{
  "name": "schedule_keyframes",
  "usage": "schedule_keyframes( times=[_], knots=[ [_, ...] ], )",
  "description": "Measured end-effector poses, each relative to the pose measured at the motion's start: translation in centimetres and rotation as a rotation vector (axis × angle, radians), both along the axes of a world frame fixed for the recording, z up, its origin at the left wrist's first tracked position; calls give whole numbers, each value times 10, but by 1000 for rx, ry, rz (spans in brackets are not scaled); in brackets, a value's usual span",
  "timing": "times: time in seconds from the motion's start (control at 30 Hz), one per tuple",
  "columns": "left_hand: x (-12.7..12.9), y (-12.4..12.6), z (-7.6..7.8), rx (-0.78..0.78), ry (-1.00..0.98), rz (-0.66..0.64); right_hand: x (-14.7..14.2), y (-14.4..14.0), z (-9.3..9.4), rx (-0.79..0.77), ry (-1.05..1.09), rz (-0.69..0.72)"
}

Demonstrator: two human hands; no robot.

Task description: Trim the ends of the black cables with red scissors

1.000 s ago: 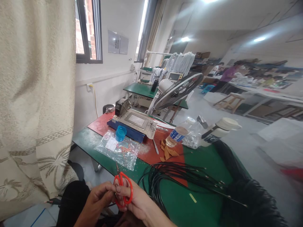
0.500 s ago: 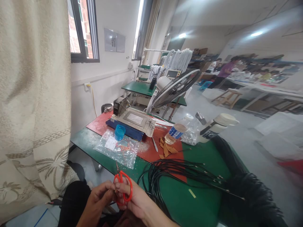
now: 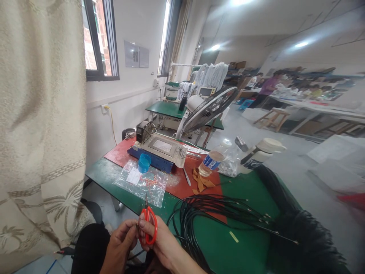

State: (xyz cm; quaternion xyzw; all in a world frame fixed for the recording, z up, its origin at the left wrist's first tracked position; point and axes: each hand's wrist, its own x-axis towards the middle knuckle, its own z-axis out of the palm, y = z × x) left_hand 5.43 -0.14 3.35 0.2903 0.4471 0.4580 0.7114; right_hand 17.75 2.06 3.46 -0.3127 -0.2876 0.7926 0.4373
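In the head view, the right hand (image 3: 158, 238) has its fingers wrapped around red-handled scissors (image 3: 147, 215), blades pointing up and away, in front of the near edge of the green surface (image 3: 219, 245). The left hand (image 3: 122, 239) is just beside it, thumb and fingers pinched together close to the right fingertips; whatever lies between them is too small to make out. Beyond the blades, a clear plastic bag (image 3: 156, 195) lies flat, bearing small orange-red pieces (image 3: 149, 182) and a blue cup (image 3: 144, 163). Black cables (image 3: 189, 220) spread to the right.
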Motion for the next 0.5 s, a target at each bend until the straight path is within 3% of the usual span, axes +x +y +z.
schedule_keyframes(
  times=[0.5],
  knots=[
    [0,-3,-9,-61,-71,54,-4,-3,1,26,-21,-54]
  ],
)
